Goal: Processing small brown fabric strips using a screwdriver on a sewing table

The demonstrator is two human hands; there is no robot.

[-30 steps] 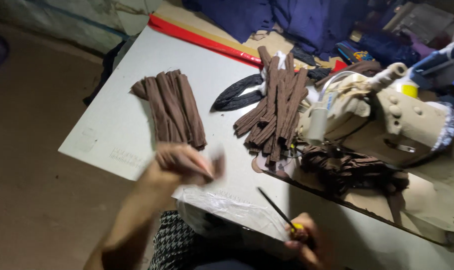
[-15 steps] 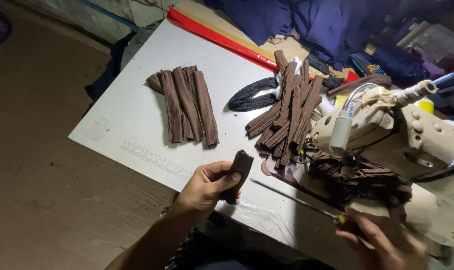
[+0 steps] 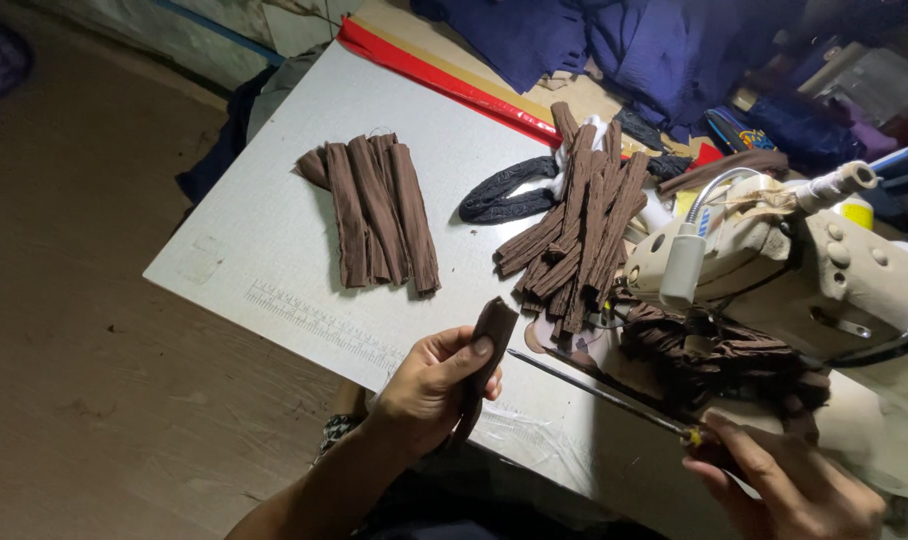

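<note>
My left hand point(image 3: 432, 385) grips a narrow brown fabric strip point(image 3: 489, 340), held upright just above the near edge of the white table point(image 3: 274, 240). My right hand point(image 3: 789, 480), at the lower right, holds a long thin metal rod with a yellow handle point(image 3: 594, 390); its tip points toward the strip. A neat stack of brown strips point(image 3: 374, 210) lies on the table to the left. A looser pile of the same strips point(image 3: 579, 235) lies by the sewing machine point(image 3: 804, 270).
A crumpled heap of brown fabric point(image 3: 719, 355) sits under the machine's arm. A dark lace piece point(image 3: 504, 190), a long red strip point(image 3: 444, 80) and blue cloth point(image 3: 624, 45) lie at the table's far side. Bare floor is on the left.
My left hand has lifted the brown strip upright and steadied. My right hand with the rod has moved in from the lower edge toward the right.
</note>
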